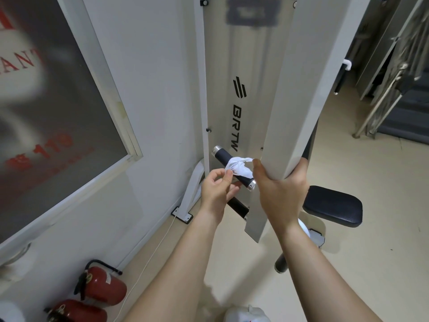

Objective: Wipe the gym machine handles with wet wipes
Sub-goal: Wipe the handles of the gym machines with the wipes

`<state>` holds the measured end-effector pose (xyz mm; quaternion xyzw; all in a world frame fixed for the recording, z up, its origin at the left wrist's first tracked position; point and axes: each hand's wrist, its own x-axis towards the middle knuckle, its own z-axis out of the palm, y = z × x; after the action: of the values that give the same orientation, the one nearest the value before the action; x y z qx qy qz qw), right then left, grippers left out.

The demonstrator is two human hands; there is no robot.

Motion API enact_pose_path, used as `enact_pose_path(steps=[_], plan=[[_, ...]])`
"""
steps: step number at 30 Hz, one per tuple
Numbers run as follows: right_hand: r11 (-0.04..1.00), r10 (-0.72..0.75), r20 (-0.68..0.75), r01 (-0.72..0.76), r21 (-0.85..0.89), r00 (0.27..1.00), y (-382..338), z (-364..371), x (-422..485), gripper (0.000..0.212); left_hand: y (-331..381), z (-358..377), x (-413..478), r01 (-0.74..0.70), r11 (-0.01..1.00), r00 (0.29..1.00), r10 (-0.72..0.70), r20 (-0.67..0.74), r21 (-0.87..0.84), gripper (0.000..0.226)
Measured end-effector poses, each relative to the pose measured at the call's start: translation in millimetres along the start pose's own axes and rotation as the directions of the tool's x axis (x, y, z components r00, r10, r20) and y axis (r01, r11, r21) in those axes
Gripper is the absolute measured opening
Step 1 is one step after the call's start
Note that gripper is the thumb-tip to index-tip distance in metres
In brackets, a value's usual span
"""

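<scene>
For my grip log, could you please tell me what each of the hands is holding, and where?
The left hand pinches the wet wipe by its near edge; the right hand grips the white beam near its lower end.

BRTW on machine panel (250, 66); red 119 on window (46, 101).

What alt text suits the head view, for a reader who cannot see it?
A person's left hand pinches a white wet wipe wrapped round a black, chrome-capped handle of a white gym machine, while the right hand grips the machine's white bar. A black seat pad sits to the right, and two red fire extinguishers lie on the floor, lower left.
</scene>
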<state>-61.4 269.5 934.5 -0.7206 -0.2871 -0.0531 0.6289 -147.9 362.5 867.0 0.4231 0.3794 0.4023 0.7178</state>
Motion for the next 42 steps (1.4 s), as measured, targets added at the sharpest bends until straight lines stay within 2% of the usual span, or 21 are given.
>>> enact_pose_path(steps=[3,6,10,13,17,20,23,25,27,30,32,34,37,39,40,41,42], plan=[[1.000,0.005,0.004,-0.005,-0.001,1.000,-0.8,0.9,-0.6,0.056,12.2,-3.3,14.0,-0.023,0.999,0.995,0.020,-0.093,-0.033,0.013],[0.999,0.031,0.009,-0.032,0.007,0.999,-0.2,0.7,0.5,0.055,26.0,-7.2,33.5,-0.064,0.987,0.981,0.034,-0.193,-0.151,0.011],[0.999,0.033,-0.002,-0.033,0.012,0.999,0.3,0.5,1.4,0.055,24.8,-2.7,39.1,-0.080,0.954,0.978,0.019,-0.207,-0.290,0.026],[0.999,0.039,-0.004,-0.039,0.004,0.999,2.0,-0.2,1.8,0.055,10.8,4.1,27.9,-0.031,0.967,0.994,0.004,-0.109,-0.253,0.020],[0.997,0.077,0.016,-0.078,0.023,0.997,2.9,-3.1,4.0,0.053,-13.6,6.5,-2.4,0.071,0.996,0.979,-0.058,0.196,-0.058,0.019],[0.995,0.099,0.028,-0.100,0.026,0.995,2.5,-4.7,6.1,0.051,-16.6,7.4,-5.6,0.119,0.991,0.967,-0.100,0.234,-0.068,0.016],[0.996,0.093,0.034,-0.094,0.013,0.995,0.2,-3.2,5.7,0.053,4.1,2.5,10.2,0.063,0.979,0.998,-0.060,0.021,-0.192,0.013],[0.997,0.080,0.023,-0.081,0.006,0.997,-1.1,-0.9,3.0,0.053,16.9,0.8,17.5,0.026,0.983,0.995,-0.043,-0.086,-0.183,0.010],[0.997,0.081,0.007,-0.081,-0.002,0.997,-2.7,1.3,0.9,0.054,18.8,0.9,13.0,0.026,0.998,0.997,-0.030,-0.069,-0.062,0.009],[0.998,0.070,0.011,-0.070,-0.003,0.997,-3.2,1.5,0.2,0.055,2.7,-5.8,-1.7,0.059,0.995,0.997,-0.064,0.051,0.079,0.005],[0.999,0.048,0.018,-0.048,-0.007,0.999,-3.1,0.8,-0.2,0.056,-3.1,-11.8,-3.0,0.075,0.992,0.994,-0.083,0.072,0.101,0.009],[1.000,0.025,0.017,-0.025,-0.007,1.000,-2.8,-0.1,-0.8,0.056,1.9,-13.0,3.2,0.063,0.996,0.998,-0.063,-0.014,0.060,0.004],[0.998,0.059,0.018,-0.059,-0.009,0.998,-1.4,-1.7,-0.5,0.056,15.8,-15.6,15.5,0.037,0.999,0.974,-0.038,-0.222,-0.010,0.024],[0.998,0.070,0.025,-0.070,-0.009,0.997,-0.7,-2.5,0.1,0.055,25.3,-13.4,25.8,0.034,0.999,0.937,-0.043,-0.347,-0.032,0.013],[0.998,0.066,0.027,-0.066,-0.007,0.997,-1.0,-2.7,0.3,0.055,31.5,-8.0,30.0,0.060,0.998,0.922,-0.046,-0.385,0.024,0.008],[0.998,0.060,0.028,-0.060,-0.005,0.998,-1.3,-2.7,0.4,0.055,41.8,1.2,27.2,0.143,0.988,0.912,-0.152,-0.380,-0.051,0.015],[0.999,0.052,0.027,-0.052,-0.004,0.998,-1.9,-2.6,0.7,0.055,43.6,7.0,20.7,0.258,0.960,0.879,-0.187,-0.439,0.109,0.020]])
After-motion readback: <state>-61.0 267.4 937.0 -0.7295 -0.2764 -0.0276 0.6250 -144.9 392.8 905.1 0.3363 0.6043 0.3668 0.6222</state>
